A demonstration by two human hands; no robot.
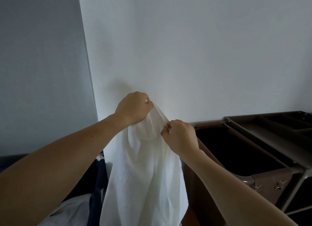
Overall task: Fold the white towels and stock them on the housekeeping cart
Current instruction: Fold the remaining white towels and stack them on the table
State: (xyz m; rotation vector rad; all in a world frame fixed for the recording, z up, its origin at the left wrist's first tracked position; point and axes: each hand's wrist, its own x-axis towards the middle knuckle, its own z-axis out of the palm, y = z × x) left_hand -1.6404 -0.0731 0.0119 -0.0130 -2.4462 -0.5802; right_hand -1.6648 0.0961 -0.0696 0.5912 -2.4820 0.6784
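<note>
A white towel (145, 171) hangs at centre, held up in front of the wall (185, 48). The left hand (133, 107) pinches its top edge; the right hand (179, 134) pinches it just beside. The cart (263, 141) stands at three o'clock.

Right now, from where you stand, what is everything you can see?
white towel: one, white, held up at centre, hanging unfolded
housekeeping cart: one, dark brown with a grey frame, right side against the wall, divided tray on top
bag: one, brown, open, on the cart's near end
white cloth: one heap, white, bottom left
dark blue fabric: one, bottom left, beside the towel
wall: pale, behind everything
left hand: one, grip pinching the towel's top edge
right hand: one, grip pinching the same edge, slightly lower
</note>
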